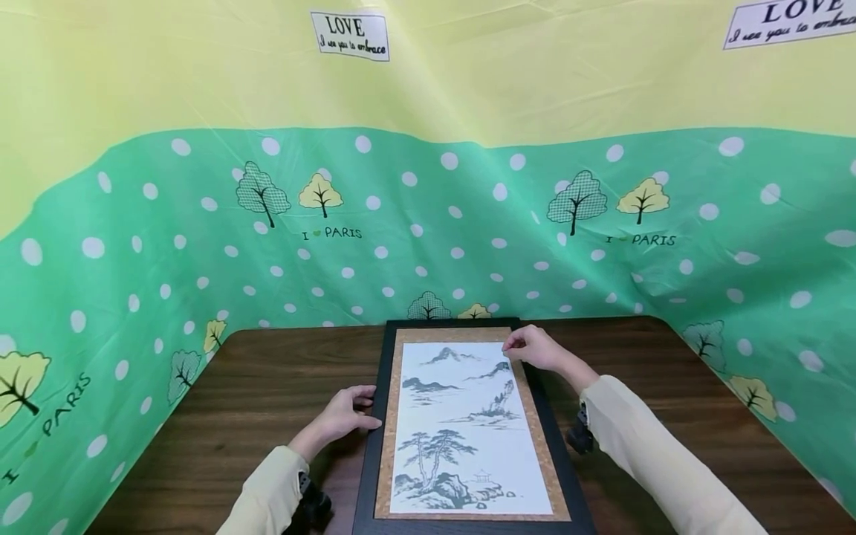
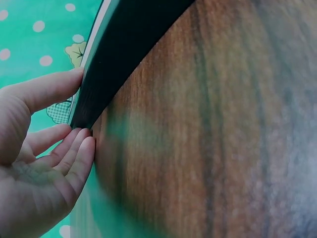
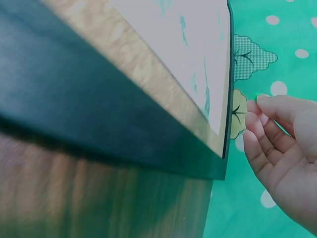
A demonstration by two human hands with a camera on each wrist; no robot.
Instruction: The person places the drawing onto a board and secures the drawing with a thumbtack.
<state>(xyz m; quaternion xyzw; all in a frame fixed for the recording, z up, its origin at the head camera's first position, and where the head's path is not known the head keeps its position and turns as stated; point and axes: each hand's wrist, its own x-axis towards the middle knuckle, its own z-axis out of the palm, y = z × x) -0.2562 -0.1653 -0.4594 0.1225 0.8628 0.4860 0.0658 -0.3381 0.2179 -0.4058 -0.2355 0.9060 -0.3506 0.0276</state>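
Observation:
A corkboard (image 1: pixel 564 505) in a black frame (image 1: pixel 378 431) lies on the table, bearing a white sheet with a grey ink landscape (image 1: pixel 468 416) of mountains, trees and rocks. My left hand (image 1: pixel 344 413) is at the frame's left side, thumb and fingertips against its outer edge, fingers fairly straight. Over the sheet's top right corner, my right hand (image 1: pixel 531 348) has thumb and index finger together. Between those fingertips, the right wrist view shows a small bright green piece (image 3: pixel 256 95), mostly hidden by the fingers; its kind I cannot tell.
The dark wooden table (image 1: pixel 254 401) extends on both sides of the board. Behind it hangs a green and yellow curtain (image 1: pixel 401 245) with white dots and printed trees. A dark device (image 1: pixel 580 435) is strapped to the right wrist, another (image 1: pixel 313 505) to the left.

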